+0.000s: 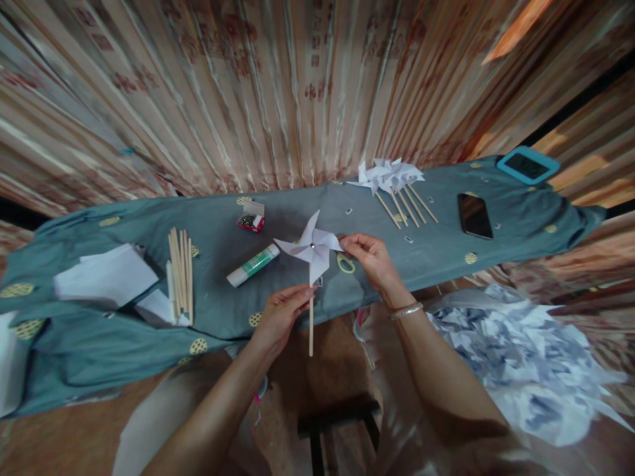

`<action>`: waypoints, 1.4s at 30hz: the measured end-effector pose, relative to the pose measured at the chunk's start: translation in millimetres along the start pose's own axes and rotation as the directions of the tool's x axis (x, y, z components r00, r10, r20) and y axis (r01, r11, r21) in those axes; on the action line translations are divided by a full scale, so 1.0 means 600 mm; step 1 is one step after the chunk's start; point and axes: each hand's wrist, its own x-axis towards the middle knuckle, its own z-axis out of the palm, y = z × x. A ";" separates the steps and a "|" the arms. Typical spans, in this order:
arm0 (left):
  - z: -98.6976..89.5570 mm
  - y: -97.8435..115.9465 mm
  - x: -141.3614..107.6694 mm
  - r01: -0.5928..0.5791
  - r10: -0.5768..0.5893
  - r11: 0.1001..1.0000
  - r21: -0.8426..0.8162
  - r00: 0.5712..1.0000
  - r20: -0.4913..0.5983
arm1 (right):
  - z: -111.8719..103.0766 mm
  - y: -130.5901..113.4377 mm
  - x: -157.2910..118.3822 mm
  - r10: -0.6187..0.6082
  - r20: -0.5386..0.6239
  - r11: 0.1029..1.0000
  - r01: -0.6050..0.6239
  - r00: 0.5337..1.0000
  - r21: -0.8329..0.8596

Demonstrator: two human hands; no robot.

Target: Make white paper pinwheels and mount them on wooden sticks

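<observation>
A white paper pinwheel with a dark pin at its centre stands upright on a wooden stick. My left hand pinches the stick just below the paper blades. The fingertips of my right hand are closed on the tip of the right blade. Left of the pinwheel lies a glue stick with a green label. Behind the glue stick is a small open red box of dark pins. Scissors with a pale green handle lie beside my right hand.
Several finished pinwheels lie at the back right, near a phone and a blue-framed device. Wooden sticks and white paper are on the left. A bag of folded paper pieces sits at the lower right.
</observation>
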 end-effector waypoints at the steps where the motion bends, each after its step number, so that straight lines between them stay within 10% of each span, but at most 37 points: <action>1: 0.000 0.000 0.000 -0.001 0.001 1.000 0.003 1.000 0.001 | 0.001 -0.001 0.000 0.002 -0.003 1.000 -0.002 1.000 0.017; 42: 0.005 0.004 0.029 -0.159 0.165 0.985 0.064 0.980 -0.108 | 0.057 -0.016 -0.026 0.163 0.330 0.942 -0.246 0.930 0.229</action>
